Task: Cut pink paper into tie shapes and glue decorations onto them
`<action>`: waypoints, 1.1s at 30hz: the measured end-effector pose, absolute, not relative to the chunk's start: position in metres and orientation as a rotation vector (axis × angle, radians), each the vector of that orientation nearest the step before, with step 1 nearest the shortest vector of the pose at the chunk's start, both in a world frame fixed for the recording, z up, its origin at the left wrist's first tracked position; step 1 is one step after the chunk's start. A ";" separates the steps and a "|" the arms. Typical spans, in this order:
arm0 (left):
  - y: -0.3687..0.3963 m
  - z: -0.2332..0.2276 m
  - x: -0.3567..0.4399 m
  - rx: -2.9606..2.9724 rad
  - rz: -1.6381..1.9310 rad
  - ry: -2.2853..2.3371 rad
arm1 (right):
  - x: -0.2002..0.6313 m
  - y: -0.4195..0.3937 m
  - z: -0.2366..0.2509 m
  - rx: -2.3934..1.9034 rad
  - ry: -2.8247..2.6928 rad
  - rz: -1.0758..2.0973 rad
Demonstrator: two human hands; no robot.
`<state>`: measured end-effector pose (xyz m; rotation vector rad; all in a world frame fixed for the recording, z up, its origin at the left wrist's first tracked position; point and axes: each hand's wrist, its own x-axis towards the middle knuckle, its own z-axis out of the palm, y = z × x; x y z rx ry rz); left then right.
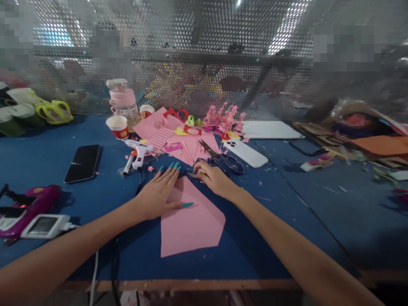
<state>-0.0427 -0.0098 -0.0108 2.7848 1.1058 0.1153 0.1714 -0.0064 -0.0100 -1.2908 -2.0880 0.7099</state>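
A pink sheet of paper [194,225] with angled corners lies on the blue table in front of me. My left hand [159,191] rests flat across its upper left part, fingers stretched out, with long teal nails. Just beyond the sheet's upper edge, my right hand [213,178] is closed in a pinch, low over the table. A small pale sliver shows at its fingertips, too unclear to name. Dark-handled scissors [228,163] lie open right behind my right hand. A white glue gun [138,155] lies beyond my left hand.
Pink paper scraps [178,140], a paper cup [117,127] and a pink-lidded bottle [123,100] stand at the back. A white phone [247,153] lies to the right, a black phone [83,163] to the left. A purple power strip [35,204] with cables sits at left. A perforated metal screen [191,55] rises behind.
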 end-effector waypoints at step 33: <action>-0.018 -0.013 -0.039 2.867 0.237 1.258 | 0.163 -0.009 -0.013 -1.405 -1.967 0.370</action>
